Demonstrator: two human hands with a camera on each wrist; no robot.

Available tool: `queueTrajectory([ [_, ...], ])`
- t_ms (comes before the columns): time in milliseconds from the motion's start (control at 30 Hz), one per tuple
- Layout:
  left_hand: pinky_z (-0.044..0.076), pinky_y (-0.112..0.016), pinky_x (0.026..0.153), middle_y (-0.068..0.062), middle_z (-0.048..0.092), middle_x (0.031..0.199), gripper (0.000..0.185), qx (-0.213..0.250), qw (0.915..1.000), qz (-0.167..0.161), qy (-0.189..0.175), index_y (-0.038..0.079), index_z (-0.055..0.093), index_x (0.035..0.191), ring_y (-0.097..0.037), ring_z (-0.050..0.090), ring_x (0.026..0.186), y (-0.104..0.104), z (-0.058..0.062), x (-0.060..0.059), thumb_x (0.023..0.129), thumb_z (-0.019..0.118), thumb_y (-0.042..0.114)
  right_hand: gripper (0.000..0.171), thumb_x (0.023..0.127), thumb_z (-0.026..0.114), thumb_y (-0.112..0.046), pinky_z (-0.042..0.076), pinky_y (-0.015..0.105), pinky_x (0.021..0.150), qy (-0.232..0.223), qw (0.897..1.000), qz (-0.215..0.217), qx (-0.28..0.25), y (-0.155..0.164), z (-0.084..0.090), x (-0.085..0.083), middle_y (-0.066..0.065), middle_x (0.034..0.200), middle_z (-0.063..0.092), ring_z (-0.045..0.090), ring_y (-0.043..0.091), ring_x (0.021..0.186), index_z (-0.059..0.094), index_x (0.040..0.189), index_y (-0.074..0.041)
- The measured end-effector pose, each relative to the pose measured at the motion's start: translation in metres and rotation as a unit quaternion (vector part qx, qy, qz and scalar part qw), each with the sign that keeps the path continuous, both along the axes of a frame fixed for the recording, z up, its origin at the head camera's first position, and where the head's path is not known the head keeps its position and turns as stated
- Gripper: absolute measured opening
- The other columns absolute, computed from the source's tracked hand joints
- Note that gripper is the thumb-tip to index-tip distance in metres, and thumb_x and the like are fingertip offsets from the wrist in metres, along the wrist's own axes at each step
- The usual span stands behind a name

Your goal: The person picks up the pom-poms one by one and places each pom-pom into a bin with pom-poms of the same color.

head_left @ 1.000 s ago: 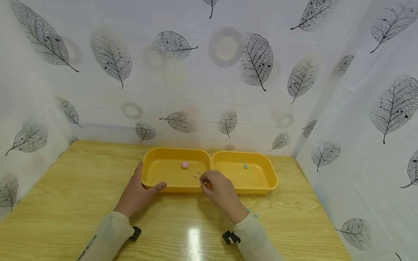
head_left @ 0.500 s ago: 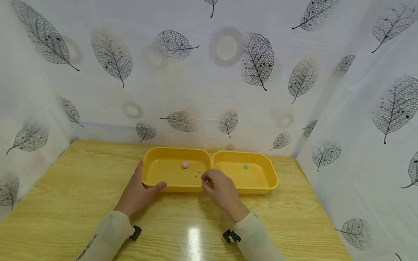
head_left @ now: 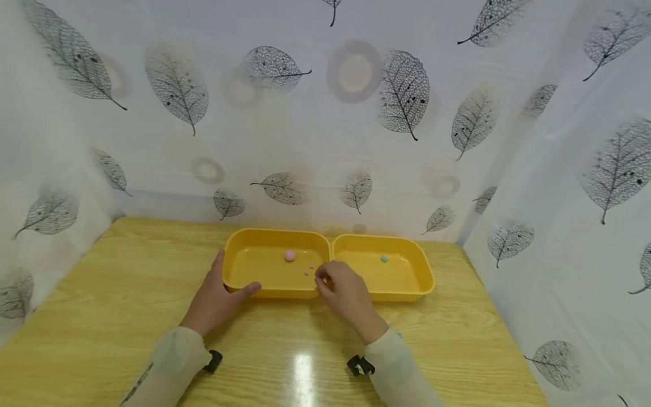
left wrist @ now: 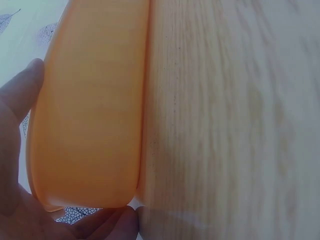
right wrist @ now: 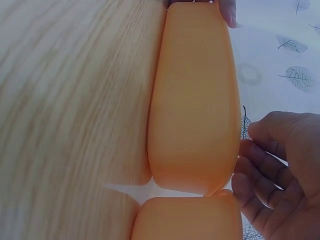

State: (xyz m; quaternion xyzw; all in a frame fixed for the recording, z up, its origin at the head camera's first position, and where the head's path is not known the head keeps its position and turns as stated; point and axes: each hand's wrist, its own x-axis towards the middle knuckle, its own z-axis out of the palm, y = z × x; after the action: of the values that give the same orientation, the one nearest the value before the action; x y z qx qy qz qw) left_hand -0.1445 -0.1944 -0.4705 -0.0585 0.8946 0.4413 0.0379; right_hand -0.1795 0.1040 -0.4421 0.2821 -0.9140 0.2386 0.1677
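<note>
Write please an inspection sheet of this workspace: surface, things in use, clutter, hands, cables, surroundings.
Surface: wooden table, with a light glare near the front edge.
Things in use: left yellow tray holds a pink ball and small pink beads; right yellow tray holds a blue bead. The trays stand side by side.
Clutter: nothing seen.
Hands: left hand holds the left tray's corner; right hand is at the near rim where the trays meet, fingers curled; any bead pinched is not visible.
Cables: nothing seen.
Surroundings: white leaf-print curtain.
</note>
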Motion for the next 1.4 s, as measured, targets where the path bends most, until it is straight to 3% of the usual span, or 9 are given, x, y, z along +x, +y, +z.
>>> queueTrajectory([
  [200, 0.022, -0.069, 0.118, -0.023, 0.001, 0.172, 0.129, 0.000, 1.0000, -0.002, -0.003, 0.017, -0.019, 0.164, -0.051, 0.017, 0.153, 0.002, -0.003, -0.001, 0.086, 0.068, 0.073, 0.003, 0.094, 0.075, -0.014, 0.052, 0.026, 0.065, 0.005, 1.000, -0.011, 0.000, 0.000, -0.004, -0.009, -0.004, 0.090, 0.068, 0.057, 0.010, 0.077, 0.072, 0.094, -0.015],
  [433, 0.022, -0.070, 0.118, -0.023, 0.001, 0.172, 0.128, -0.004, 1.0000, 0.001, 0.000, 0.017, -0.019, 0.164, -0.052, 0.017, 0.153, 0.002, 0.000, 0.000, 0.087, 0.067, 0.073, 0.006, 0.091, 0.078, -0.011, 0.055, 0.031, 0.067, 0.042, 0.999, -0.007, 0.024, -0.005, 0.006, -0.029, -0.002, 0.086, 0.069, 0.062, 0.014, 0.076, 0.073, 0.091, -0.014],
  [667, 0.022, -0.069, 0.119, -0.024, 0.002, 0.171, 0.129, -0.004, 1.0000, 0.003, -0.004, 0.016, -0.018, 0.164, -0.051, 0.018, 0.153, 0.002, 0.002, 0.000, 0.087, 0.067, 0.073, 0.007, 0.090, 0.079, -0.011, 0.053, 0.033, 0.069, 0.022, 0.994, 0.014, 0.108, -0.012, 0.022, -0.049, 0.001, 0.083, 0.065, 0.060, 0.018, 0.075, 0.074, 0.087, -0.013],
  [767, 0.022, -0.069, 0.119, -0.024, 0.003, 0.171, 0.129, -0.004, 1.0000, 0.003, -0.003, 0.016, -0.018, 0.164, -0.052, 0.018, 0.153, 0.002, 0.002, 0.001, 0.087, 0.067, 0.073, 0.009, 0.090, 0.080, -0.013, 0.055, 0.036, 0.071, -0.002, 0.985, 0.015, 0.172, -0.019, 0.025, -0.058, 0.002, 0.083, 0.066, 0.062, 0.021, 0.077, 0.074, 0.083, -0.013],
  [900, 0.022, -0.069, 0.118, -0.024, 0.003, 0.171, 0.128, -0.004, 1.0000, 0.002, 0.002, 0.016, -0.018, 0.164, -0.052, 0.018, 0.153, 0.001, 0.002, 0.001, 0.087, 0.067, 0.073, 0.024, 0.091, 0.080, -0.020, 0.056, 0.039, 0.068, -0.030, 0.966, 0.009, 0.258, -0.029, 0.024, -0.069, 0.003, 0.077, 0.066, 0.064, 0.023, 0.076, 0.068, 0.071, -0.014],
  [1133, 0.022, -0.070, 0.118, -0.024, 0.003, 0.171, 0.128, -0.005, 1.0000, 0.002, 0.002, 0.016, -0.017, 0.165, -0.052, 0.018, 0.152, 0.000, 0.001, 0.000, 0.087, 0.067, 0.073, 0.038, 0.089, 0.080, -0.044, 0.056, 0.041, 0.068, -0.019, 0.931, 0.025, 0.363, -0.042, 0.016, -0.078, 0.002, 0.069, 0.066, 0.060, 0.021, 0.064, 0.068, 0.070, -0.013],
  [1333, 0.022, -0.069, 0.119, -0.024, 0.003, 0.171, 0.128, -0.007, 1.0000, 0.003, -0.001, 0.016, -0.017, 0.165, -0.052, 0.017, 0.153, 0.002, 0.001, 0.000, 0.087, 0.067, 0.073, 0.032, 0.089, 0.074, -0.021, 0.056, 0.039, 0.065, 0.019, 0.920, 0.019, 0.391, -0.047, 0.017, -0.073, 0.000, 0.064, 0.064, 0.058, 0.017, 0.061, 0.058, 0.061, -0.016],
  [1400, 0.022, -0.069, 0.118, -0.025, 0.004, 0.171, 0.128, -0.009, 1.0000, 0.003, 0.001, 0.016, -0.017, 0.165, -0.052, 0.018, 0.153, 0.001, 0.000, 0.000, 0.087, 0.067, 0.073, 0.032, 0.088, 0.074, -0.021, 0.055, 0.038, 0.065, 0.026, 0.917, 0.016, 0.398, -0.048, 0.016, -0.073, 0.000, 0.065, 0.064, 0.059, 0.017, 0.061, 0.057, 0.061, -0.016],
])
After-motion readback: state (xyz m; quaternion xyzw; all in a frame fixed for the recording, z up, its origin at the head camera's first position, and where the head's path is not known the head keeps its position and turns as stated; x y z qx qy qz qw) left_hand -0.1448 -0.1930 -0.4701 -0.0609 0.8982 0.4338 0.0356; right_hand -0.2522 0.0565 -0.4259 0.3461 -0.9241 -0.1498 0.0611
